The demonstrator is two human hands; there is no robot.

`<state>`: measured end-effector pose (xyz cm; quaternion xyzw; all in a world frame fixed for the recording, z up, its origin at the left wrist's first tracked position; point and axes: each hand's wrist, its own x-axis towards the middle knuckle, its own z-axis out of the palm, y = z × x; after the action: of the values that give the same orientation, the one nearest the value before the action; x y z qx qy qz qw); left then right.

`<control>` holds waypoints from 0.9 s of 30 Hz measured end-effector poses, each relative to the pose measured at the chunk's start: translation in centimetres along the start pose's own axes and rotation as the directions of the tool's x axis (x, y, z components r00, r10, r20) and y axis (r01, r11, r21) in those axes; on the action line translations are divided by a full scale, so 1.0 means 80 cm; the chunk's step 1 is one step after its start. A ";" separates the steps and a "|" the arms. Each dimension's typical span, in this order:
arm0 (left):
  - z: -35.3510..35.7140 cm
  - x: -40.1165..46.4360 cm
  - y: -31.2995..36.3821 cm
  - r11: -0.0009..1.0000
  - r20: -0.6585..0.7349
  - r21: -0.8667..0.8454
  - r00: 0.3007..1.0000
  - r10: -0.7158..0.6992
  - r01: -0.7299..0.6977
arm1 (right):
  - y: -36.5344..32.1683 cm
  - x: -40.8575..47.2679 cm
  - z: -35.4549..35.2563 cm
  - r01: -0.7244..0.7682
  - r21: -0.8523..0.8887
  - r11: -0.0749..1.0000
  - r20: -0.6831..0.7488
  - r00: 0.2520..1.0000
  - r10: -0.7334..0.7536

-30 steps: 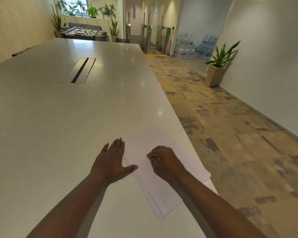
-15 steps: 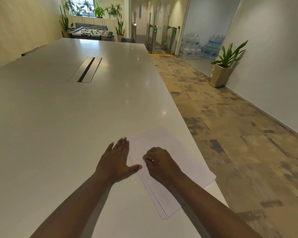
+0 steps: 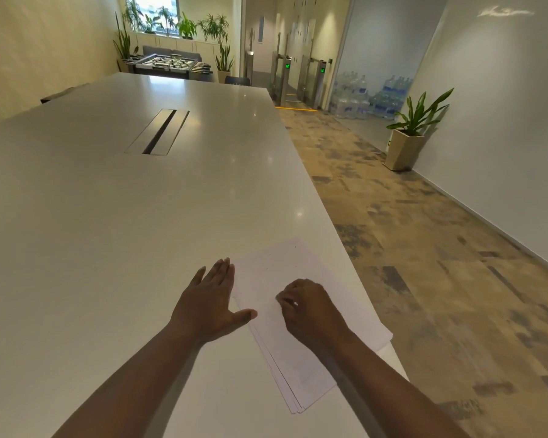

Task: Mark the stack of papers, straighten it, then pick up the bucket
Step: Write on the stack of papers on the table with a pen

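A slightly fanned stack of white papers (image 3: 301,352) lies at the near right edge of the white table (image 3: 108,235). My left hand (image 3: 209,300) lies flat with straight fingers on the table along the stack's left edge, and its thumb rests on the top sheet. My right hand (image 3: 309,306) sits on the top sheet with its fingers curled round a thin pen, of which only a small pale bit shows. A few faint marks dot the upper part of the sheet. No bucket is in view.
The table's right edge (image 3: 326,216) runs just beside the papers, with patterned carpet floor (image 3: 424,248) beyond. A cable slot (image 3: 159,131) sits mid-table. A potted plant (image 3: 408,137) stands by the right wall, and water bottles (image 3: 367,96) are stacked at the far end.
My right hand has shifted slightly across the top sheet while staying curled. My left hand stays flat at the stack's left edge. The view has drifted a little.
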<state>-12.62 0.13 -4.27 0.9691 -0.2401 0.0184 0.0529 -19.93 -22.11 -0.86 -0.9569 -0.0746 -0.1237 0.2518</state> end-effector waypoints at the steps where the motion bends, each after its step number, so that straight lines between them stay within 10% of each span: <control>1: 0.000 0.000 0.000 1.000 -0.002 -0.003 1.000 0.000 0.000 | -0.004 -0.001 0.005 0.014 -0.011 1.000 0.005 1.000 -0.014; 23: -0.003 -0.001 0.000 1.000 0.026 -0.019 1.000 0.005 -0.004 | -0.023 -0.034 0.015 0.100 0.008 0.995 0.073 0.992 -0.101; 27: -0.002 0.000 0.000 1.000 0.025 -0.025 1.000 -0.001 0.001 | 0.012 -0.020 -0.001 -0.070 -0.006 0.998 -0.040 0.997 0.070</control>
<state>-12.60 0.17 -4.14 0.9687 -0.2404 0.0032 0.0621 -21.26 -23.13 -1.69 -0.9572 -0.0358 -0.1339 0.2540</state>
